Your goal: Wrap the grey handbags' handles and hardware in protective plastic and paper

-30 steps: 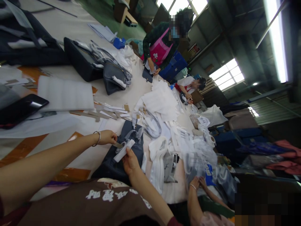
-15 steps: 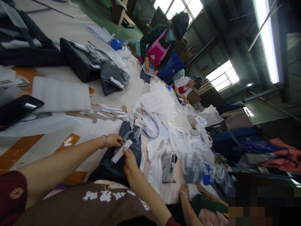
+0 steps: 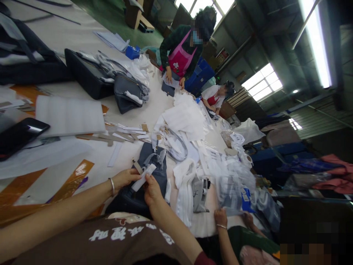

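Note:
A dark blue-grey handbag [image 3: 161, 173] lies on the table in front of me, with clear wrapping round its upper fittings. Across it runs a white wrapping strip [image 3: 143, 178]. My right hand [image 3: 153, 189] pinches this strip between thumb and fingers. On the other side, the closed fingers of my left hand [image 3: 124, 180] grip a short grey strap [image 3: 137, 166] with a small metal fitting at its tip. The strap sticks up beside the white strip. My fingers partly hide where strap and strip meet.
White foam sheets [image 3: 183, 116] and wrapped straps lie beyond the bag. Left are a foam pad [image 3: 70, 115], a black phone [image 3: 23, 136] and other dark bags [image 3: 128, 92]. A co-worker's hands [image 3: 220, 218] handle clear plastic at right. Two people work farther along the table.
My left hand has drawn back slightly to the left, and the grey strap with its metal tip now shows. My right hand stays on the strip. The co-worker's nearby hands have moved onto the plastic.

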`<state>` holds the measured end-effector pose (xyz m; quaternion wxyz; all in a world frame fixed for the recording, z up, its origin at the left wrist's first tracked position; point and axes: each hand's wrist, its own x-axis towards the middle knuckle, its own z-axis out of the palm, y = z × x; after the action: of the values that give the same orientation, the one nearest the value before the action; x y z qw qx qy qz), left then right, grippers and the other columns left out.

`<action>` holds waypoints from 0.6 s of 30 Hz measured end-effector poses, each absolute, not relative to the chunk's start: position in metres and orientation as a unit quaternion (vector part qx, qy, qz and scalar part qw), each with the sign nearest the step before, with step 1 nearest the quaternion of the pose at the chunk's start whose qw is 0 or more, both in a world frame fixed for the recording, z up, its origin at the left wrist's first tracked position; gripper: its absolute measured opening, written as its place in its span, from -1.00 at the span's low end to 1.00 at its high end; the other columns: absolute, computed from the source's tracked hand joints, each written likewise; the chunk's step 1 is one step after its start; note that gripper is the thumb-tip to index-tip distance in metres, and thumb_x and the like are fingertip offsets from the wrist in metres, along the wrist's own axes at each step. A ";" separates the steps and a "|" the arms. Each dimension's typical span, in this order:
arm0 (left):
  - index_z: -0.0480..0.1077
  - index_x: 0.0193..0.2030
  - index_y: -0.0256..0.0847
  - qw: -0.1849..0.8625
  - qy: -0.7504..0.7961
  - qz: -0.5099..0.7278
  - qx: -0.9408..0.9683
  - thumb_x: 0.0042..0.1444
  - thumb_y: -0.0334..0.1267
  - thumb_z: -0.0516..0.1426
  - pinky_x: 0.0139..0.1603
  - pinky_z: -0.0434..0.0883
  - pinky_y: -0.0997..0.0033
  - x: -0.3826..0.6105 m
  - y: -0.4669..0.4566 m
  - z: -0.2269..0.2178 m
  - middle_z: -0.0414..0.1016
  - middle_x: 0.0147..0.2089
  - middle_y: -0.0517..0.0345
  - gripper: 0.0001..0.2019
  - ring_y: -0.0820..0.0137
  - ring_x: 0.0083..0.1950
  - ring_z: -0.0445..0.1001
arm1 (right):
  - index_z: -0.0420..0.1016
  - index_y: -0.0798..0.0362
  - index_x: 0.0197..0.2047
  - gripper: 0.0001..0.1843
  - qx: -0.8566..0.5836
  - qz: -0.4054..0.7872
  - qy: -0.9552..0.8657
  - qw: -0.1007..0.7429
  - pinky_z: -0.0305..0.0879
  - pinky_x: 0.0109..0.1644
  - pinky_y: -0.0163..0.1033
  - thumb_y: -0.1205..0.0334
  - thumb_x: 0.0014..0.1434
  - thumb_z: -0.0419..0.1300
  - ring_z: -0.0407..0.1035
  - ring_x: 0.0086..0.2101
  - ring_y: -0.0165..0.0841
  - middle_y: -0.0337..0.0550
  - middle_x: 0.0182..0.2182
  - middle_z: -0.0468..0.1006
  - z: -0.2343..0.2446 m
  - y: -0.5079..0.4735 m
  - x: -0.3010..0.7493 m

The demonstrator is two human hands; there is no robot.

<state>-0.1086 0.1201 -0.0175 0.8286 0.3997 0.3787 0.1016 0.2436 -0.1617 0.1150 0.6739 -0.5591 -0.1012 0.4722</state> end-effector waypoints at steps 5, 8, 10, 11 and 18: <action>0.54 -0.12 -0.25 0.843 0.323 0.077 0.422 -0.36 0.00 0.41 -0.08 0.44 0.33 -0.087 0.123 -0.025 0.62 -0.17 0.00 -0.40 0.13 -0.07 0.54 | 0.43 -0.04 -0.53 -0.74 -0.554 0.526 -0.064 0.642 0.39 -0.07 -0.19 0.17 0.20 0.18 0.41 -0.44 -0.41 -0.32 -0.64 0.42 0.093 -0.103 0.160; 0.54 -0.12 -0.26 0.830 0.328 0.037 0.449 -0.34 0.04 0.39 -0.13 0.45 0.31 -0.083 0.120 -0.033 0.62 -0.20 0.00 -0.39 0.12 -0.11 0.55 | 0.47 0.17 -0.08 -0.70 -0.555 0.545 -0.053 0.626 0.44 -0.06 -0.07 0.09 0.29 0.19 0.46 -0.18 -0.31 -0.10 -0.17 0.53 0.059 -0.033 0.072; 0.53 -0.16 -0.28 0.820 0.332 0.034 0.465 -0.36 0.04 0.39 -0.15 0.45 0.31 -0.083 0.117 -0.037 0.61 -0.24 0.00 -0.40 0.12 -0.13 0.55 | 0.40 0.15 0.06 -0.63 -0.556 0.552 -0.043 0.620 0.45 -0.06 -0.05 0.08 0.31 0.17 0.43 -0.11 -0.25 -0.04 -0.04 0.46 0.037 0.000 0.037; 0.52 -0.16 -0.29 0.817 0.335 0.043 0.467 -0.36 0.04 0.39 -0.15 0.44 0.31 -0.083 0.115 -0.039 0.61 -0.25 0.01 -0.40 0.12 -0.14 0.55 | 0.40 0.15 0.06 -0.63 -0.557 0.554 -0.037 0.618 0.44 -0.06 -0.06 0.08 0.31 0.17 0.43 -0.12 -0.26 -0.04 -0.04 0.46 0.028 0.010 0.026; 0.49 -0.05 -0.28 0.836 0.330 0.066 0.433 -0.26 0.13 0.36 -0.18 0.43 0.35 -0.087 0.113 -0.048 0.61 -0.18 -0.02 -0.33 0.19 -0.17 0.55 | 0.51 0.08 -0.25 -0.82 -0.573 0.549 0.012 0.608 0.37 -0.23 -0.30 0.21 0.07 0.33 0.42 -0.41 -0.40 -0.27 -0.42 0.56 -0.012 0.030 0.014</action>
<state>-0.0873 0.1132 -0.0480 0.8363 0.4331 0.3297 0.0661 0.0137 0.0300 -0.0122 0.6082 -0.5729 0.0123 0.5494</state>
